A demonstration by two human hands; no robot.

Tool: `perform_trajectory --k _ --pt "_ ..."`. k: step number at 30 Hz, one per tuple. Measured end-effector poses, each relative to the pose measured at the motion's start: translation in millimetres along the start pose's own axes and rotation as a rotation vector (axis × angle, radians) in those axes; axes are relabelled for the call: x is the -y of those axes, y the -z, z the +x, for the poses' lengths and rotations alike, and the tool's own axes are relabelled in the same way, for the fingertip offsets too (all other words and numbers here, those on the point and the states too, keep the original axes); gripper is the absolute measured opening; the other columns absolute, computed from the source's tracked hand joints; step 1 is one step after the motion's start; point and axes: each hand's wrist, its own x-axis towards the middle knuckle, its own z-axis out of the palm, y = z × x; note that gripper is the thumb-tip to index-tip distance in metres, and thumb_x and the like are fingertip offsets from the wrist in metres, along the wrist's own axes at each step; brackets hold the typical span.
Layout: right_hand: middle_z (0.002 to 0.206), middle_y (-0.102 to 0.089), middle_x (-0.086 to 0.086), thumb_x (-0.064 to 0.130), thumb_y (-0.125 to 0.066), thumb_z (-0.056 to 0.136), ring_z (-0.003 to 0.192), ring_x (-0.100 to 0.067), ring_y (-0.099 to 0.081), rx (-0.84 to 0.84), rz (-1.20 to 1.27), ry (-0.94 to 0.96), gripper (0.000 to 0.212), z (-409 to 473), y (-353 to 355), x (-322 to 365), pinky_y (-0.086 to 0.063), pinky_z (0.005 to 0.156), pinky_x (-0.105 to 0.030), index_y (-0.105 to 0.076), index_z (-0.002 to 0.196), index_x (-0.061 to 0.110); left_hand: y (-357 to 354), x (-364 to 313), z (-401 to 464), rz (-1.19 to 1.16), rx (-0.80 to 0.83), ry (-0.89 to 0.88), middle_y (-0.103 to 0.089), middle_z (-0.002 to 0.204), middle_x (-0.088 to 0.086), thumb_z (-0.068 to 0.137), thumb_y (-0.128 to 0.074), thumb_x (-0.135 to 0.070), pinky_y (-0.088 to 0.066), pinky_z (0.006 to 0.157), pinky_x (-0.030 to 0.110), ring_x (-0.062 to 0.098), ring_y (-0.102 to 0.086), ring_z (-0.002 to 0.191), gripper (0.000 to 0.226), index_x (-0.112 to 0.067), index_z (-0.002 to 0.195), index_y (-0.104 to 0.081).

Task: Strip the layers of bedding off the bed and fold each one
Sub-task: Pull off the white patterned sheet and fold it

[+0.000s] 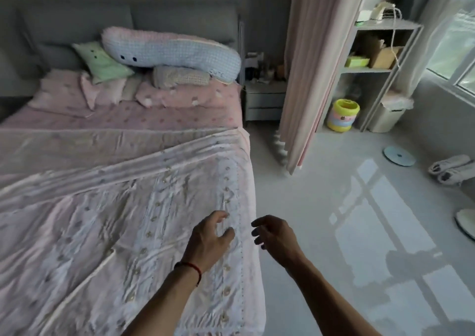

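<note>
Both the left hand (210,235) and right hand (273,235) are hovering loose-fingered and empty at lower centre over the pink quilt (115,220) lying across the frame's left, risking pinching several layers together and dragging the pillows (169,50) along.

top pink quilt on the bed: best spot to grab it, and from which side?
Probably the quilt by its long right edge, coming from the floor side. That edge drapes free over the mattress side, so fingers can pinch it, while the middle lies flat. Both the left hand and right hand are already near it, open and holding nothing.
</note>
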Motion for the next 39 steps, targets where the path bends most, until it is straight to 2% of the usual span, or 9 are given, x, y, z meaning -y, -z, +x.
perform_trajectory --k 10,16,18,23,27,30,32,36,39 --pt "0.088 -0.075 0.004 0.010 -0.054 0.094 0.068 -0.007 -0.071 0.110 -0.215 0.009 0.023 173 33 2 -0.052 0.062 -0.020 -0.073 0.100 0.021 -25 0 157 0.025 -0.007 0.084 -0.056 0.141 -0.003 0.093 -0.063 -0.031 -0.041 0.100 0.023 0.013 -0.051 0.129 0.042 -0.026 0.134 -0.056" --pt "0.088 -0.075 0.008 0.009 -0.057 0.094 0.070 -0.004 -0.071 0.251 -0.302 0.030 0.023 363 34 -10 -0.053 0.065 -0.019 -0.070 0.093 0.029 -45 35 278 0.200 0.070 0.216 -0.048 0.150 -0.004 0.095 -0.061 -0.030 -0.031 0.100 0.012 0.013 -0.047 0.135 0.052 -0.024 0.145 -0.048" --pt "0.092 -0.074 0.006 0.009 -0.055 0.093 0.079 -0.013 -0.072 0.286 -0.315 0.028 0.025 433 23 -21 -0.053 0.069 -0.024 -0.069 0.094 0.030 -56 56 326 0.259 0.093 0.297 -0.043 0.154 -0.003 0.096 -0.061 -0.032 -0.029 0.104 0.013 0.014 -0.043 0.139 0.056 -0.024 0.149 -0.044" --pt "0.102 -0.072 -0.001 0.014 -0.052 0.090 0.094 -0.025 -0.067 0.368 -0.389 -0.088 0.028 597 -7 -41 -0.055 0.078 -0.031 -0.069 0.108 0.026 -96 113 487 0.269 0.102 0.599 -0.012 0.167 0.012 0.092 -0.063 -0.046 -0.032 0.118 0.037 0.031 -0.025 0.151 0.078 -0.032 0.158 -0.024" --pt "0.120 -0.069 -0.006 0.016 -0.052 0.093 0.107 -0.030 -0.065 0.357 -0.521 0.002 0.030 719 -42 -53 -0.052 0.084 -0.032 -0.064 0.120 0.023 -114 168 627 0.317 -0.069 0.747 0.020 0.166 0.012 0.084 -0.074 -0.054 -0.028 0.116 0.064 0.046 0.004 0.153 0.108 -0.034 0.161 -0.002" --pt "0.135 -0.062 -0.010 0.011 -0.052 0.096 0.121 -0.031 -0.059 0.320 -0.575 0.161 0.035 799 -75 -56 -0.051 0.097 -0.039 -0.059 0.130 0.016 -130 214 686 0.311 -0.023 0.859 0.028 0.164 0.010 0.064 -0.076 -0.076 -0.016 0.110 0.080 0.051 0.014 0.150 0.135 -0.046 0.155 0.020" --pt "0.150 -0.050 -0.010 0.007 -0.052 0.095 0.137 -0.031 -0.046 0.286 -0.650 0.283 0.048 851 -95 -57 -0.043 0.110 -0.046 -0.052 0.142 0.017 -148 239 698 0.314 -0.035 0.879 0.031 0.163 0.004 0.058 -0.074 -0.082 -0.014 0.102 0.085 0.053 0.019 0.147 0.135 -0.054 0.150 0.022" --pt "0.172 -0.009 -0.006 -0.007 -0.045 0.091 0.159 -0.027 -0.004 0.323 -0.941 0.404 0.083 930 -131 -60 -0.005 0.127 -0.058 -0.016 0.163 0.022 -166 260 699 0.355 -0.087 0.912 0.034 0.162 -0.002 0.061 -0.073 -0.080 -0.014 0.096 0.090 0.053 0.024 0.145 0.130 -0.063 0.143 0.026" --pt "0.151 -0.040 -0.019 -0.005 -0.052 0.088 0.147 -0.036 -0.030 0.199 -1.111 0.490 0.078 961 -136 -70 -0.001 0.125 -0.062 -0.024 0.159 0.013 -166 270 701 0.298 -0.100 0.917 0.037 0.161 0.000 0.060 -0.077 -0.078 -0.012 0.103 0.086 0.053 0.029 0.144 0.134 -0.069 0.130 0.036"
